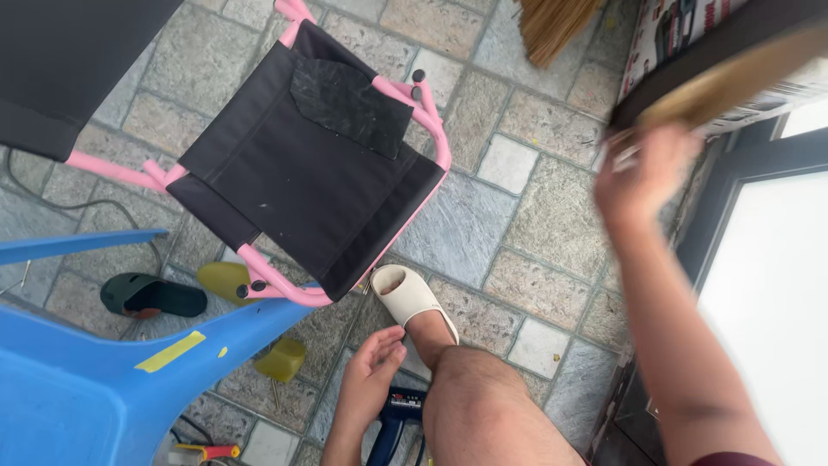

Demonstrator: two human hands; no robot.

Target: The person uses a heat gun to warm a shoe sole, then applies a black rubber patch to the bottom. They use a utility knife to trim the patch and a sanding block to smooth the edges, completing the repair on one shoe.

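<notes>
Down on the stone-tile floor (517, 224), head view: you are looking past your own knee at a folding chair and some tools.

Left hand (369, 380): you are reaching low beside your shin, fingers loosely curled and holding nothing; the grip is half open.

Power tool (395, 421): a blue and black drill-like tool is lying on the floor just under your left hand, partly hidden by the wrist and the leg. It is looking hard and fairly heavy to me; the handle section is the place to take hold, not the nose.

Right hand (645, 177): you are lifting it high at the right, blurred, against the end of a dark-edged wooden board (733, 65). Whether the fingers are closing round it I cannot tell.

Board: stiff and flat by its look, probably light enough for one hand, though its far end is running out of view.

Folding chair (310, 164): pink tube frame with black fabric is standing ahead of your sandalled foot (412, 302).

Blue plastic chair (103, 380): sitting at lower left, near a green sandal (151, 295).
</notes>
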